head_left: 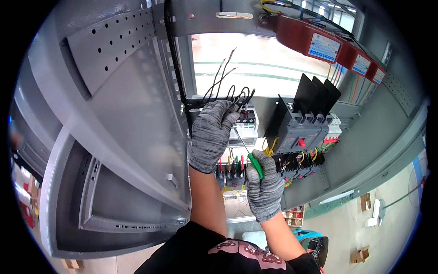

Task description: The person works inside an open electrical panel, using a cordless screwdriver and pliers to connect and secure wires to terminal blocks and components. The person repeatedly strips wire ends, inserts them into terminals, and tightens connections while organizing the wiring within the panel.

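My left hand point(211, 137), in a grey knit glove, is closed at the black wires point(246, 94), its fingertips beside the top of a white terminal module point(247, 137). Several of the wires loop over the module, while others stick up with bare or red-tipped ends. My right hand point(266, 189), gloved the same way, grips a screwdriver point(256, 167) by its green handle. The thin shaft slants up and left across the module's front. Its tip is close to the terminals by my left fingers; whether it sits in a screw I cannot tell.
Grey cabinet walls point(137, 105) surround the work. To the right stands a large grey circuit breaker point(296, 132) with black barriers point(315, 93). Red transformer-like blocks point(299, 35) hang above. Small breakers with coloured wires point(301, 164) line the lower rail. A parts box point(294, 216) is below.
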The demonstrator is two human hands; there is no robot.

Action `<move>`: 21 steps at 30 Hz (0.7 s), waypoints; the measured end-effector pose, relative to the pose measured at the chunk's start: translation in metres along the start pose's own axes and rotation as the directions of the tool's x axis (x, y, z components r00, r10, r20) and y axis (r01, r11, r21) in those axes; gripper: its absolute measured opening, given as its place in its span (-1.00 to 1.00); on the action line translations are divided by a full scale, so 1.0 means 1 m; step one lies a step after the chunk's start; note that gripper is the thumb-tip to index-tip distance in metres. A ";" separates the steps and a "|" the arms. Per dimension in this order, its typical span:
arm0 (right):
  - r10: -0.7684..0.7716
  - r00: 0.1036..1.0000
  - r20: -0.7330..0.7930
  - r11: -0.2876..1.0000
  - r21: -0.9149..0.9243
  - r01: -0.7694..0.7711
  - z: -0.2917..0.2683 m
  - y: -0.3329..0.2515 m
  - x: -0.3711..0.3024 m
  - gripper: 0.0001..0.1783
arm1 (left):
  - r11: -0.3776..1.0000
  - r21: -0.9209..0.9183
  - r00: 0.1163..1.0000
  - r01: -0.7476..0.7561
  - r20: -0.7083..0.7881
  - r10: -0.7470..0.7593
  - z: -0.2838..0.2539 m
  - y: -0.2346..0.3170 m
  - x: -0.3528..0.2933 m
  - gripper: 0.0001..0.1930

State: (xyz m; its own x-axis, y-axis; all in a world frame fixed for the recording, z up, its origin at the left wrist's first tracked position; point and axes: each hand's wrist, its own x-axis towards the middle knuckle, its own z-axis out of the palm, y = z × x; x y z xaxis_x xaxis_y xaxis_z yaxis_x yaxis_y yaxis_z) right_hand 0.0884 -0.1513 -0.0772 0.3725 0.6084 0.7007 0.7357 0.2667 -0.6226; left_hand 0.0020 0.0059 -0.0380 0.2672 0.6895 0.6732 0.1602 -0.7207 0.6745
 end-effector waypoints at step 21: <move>-0.091 0.993 -0.082 0.976 -0.206 0.072 0.013 -0.005 -0.009 -0.69 | 0.995 0.075 0.997 -0.070 0.032 0.068 -0.011 0.014 0.002 -0.87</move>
State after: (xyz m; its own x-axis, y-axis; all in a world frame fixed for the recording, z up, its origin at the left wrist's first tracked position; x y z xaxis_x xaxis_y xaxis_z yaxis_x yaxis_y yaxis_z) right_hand 0.0741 -0.1482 -0.0849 0.3492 0.5187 0.7804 0.8612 0.1504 -0.4854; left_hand -0.0059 -0.0025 -0.0236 0.3080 0.6362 0.7073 0.2116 -0.7707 0.6011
